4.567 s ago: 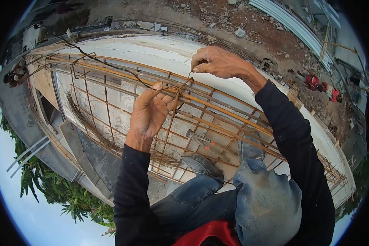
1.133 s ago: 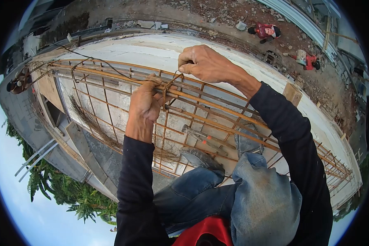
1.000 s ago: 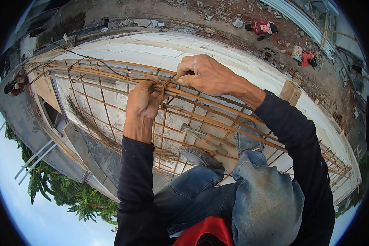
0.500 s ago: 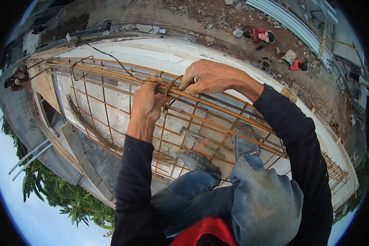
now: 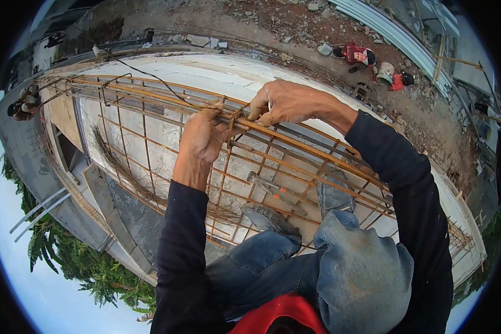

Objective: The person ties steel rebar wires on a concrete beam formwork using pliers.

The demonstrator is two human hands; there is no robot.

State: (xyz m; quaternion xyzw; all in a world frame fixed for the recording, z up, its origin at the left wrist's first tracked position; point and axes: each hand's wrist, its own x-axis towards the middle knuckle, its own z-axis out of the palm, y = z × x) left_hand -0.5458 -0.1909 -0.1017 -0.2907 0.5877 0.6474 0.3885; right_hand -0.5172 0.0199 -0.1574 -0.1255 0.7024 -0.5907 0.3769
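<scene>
Head view: the right hand is closed, fingertips pinched on the tie wire where it wraps a crossing of the rebar cage. The left hand is clenched just beside it, fingers curled over the top bar on the other side of the knot; whether it also traps a wire end I cannot tell. The knot sits between the two hands, on the upper edge of the cage.

The wire looks thin, rusty and soft enough to bend by hand, light but springy, with ends likely sharp. It is best taken close to the wrap, where a short length gives control. The bars look stiff and heavy by comparison, a firm thing to brace against.

A long loose strand trails from the knot toward the far end of the cage. Below the hands, a hand tool with orange marks lies across the lower bars; hammer or pincers, I cannot tell. The person's shoes stand beside it. A bundle of cut wires lies along the cage to the left. The cage rests on a pale slab; far below, on rubble-strewn ground, are two people in red.
</scene>
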